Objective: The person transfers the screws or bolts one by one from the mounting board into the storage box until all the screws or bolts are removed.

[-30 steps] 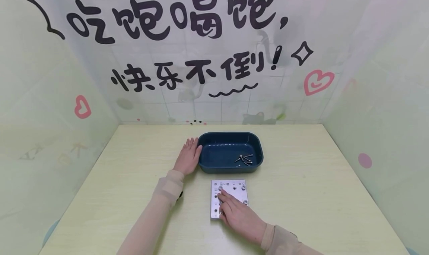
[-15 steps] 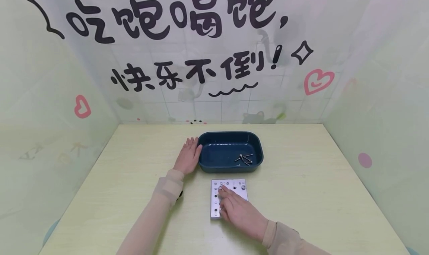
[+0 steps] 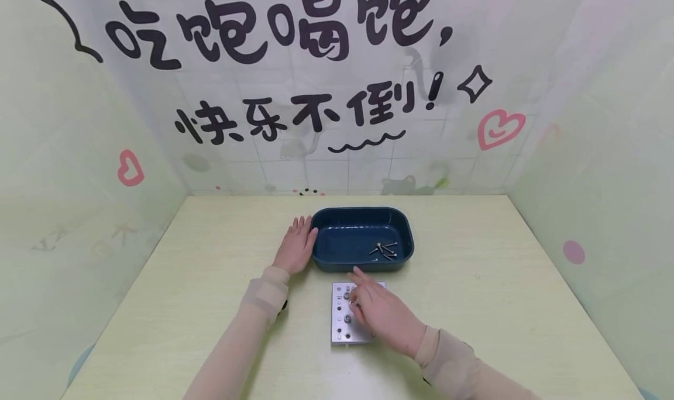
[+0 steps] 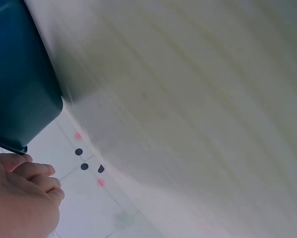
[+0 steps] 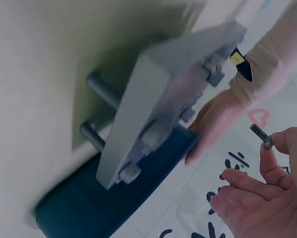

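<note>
My left hand (image 3: 295, 248) lies flat against the left end of a dark blue tray (image 3: 363, 267), its fingers straight along the side. In the left wrist view, the fingertips of the left hand (image 4: 27, 193) are right at the tray's rim (image 4: 7, 146). With thumb and forefinger, my right hand (image 3: 389, 318) pinches a short metal bolt (image 5: 260, 135), its other fingers spread. This hand is over a silvery metal plate (image 3: 334, 324) with rows of holes, hiding its right part. Several bolts stand in the plate (image 5: 138, 109), and two threaded shanks stick out below it.
Several loose bolts (image 3: 388, 250) lie in the tray's front right corner. The tray stands just behind the plate on a pale wooden table (image 3: 500, 306). A printed curtain (image 3: 347, 172) with dark lettering encloses the table at the back and both sides.
My right hand has lifted from the plate's left part and shifted up toward the tray, its fingers now spread and a bolt showing between thumb and forefinger. The left hand and tray have stayed still.
</note>
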The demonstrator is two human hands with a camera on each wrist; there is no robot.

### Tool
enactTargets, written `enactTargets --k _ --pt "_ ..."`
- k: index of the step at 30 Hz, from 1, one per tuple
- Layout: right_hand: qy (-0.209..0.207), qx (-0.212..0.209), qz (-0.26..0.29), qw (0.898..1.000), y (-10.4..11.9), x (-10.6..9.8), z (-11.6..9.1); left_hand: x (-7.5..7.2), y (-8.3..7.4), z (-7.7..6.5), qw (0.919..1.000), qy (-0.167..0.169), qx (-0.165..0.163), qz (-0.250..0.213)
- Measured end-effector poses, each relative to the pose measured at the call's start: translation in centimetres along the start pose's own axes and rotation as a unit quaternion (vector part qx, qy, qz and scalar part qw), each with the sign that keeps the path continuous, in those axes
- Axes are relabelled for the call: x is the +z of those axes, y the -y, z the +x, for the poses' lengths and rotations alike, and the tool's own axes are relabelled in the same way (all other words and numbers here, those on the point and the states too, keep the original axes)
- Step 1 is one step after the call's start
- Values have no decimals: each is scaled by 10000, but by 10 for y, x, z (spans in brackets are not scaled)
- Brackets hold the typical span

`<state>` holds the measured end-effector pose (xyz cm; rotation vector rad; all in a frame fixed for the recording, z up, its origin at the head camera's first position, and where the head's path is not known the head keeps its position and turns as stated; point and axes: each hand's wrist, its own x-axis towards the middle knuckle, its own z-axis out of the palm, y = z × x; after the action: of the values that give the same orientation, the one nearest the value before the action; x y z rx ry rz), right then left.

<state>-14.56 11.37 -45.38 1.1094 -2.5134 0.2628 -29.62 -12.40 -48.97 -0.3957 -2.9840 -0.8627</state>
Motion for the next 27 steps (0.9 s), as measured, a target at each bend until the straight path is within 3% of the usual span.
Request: enactTargets --k 11,27 --pt "-144 533 337 9979 -30 -8 14 2 0 -1 10000 -48 18 17" --pt "-332 1074 334 9931 -74 -1 24 1 -1 -2 10000 -59 -1 31"
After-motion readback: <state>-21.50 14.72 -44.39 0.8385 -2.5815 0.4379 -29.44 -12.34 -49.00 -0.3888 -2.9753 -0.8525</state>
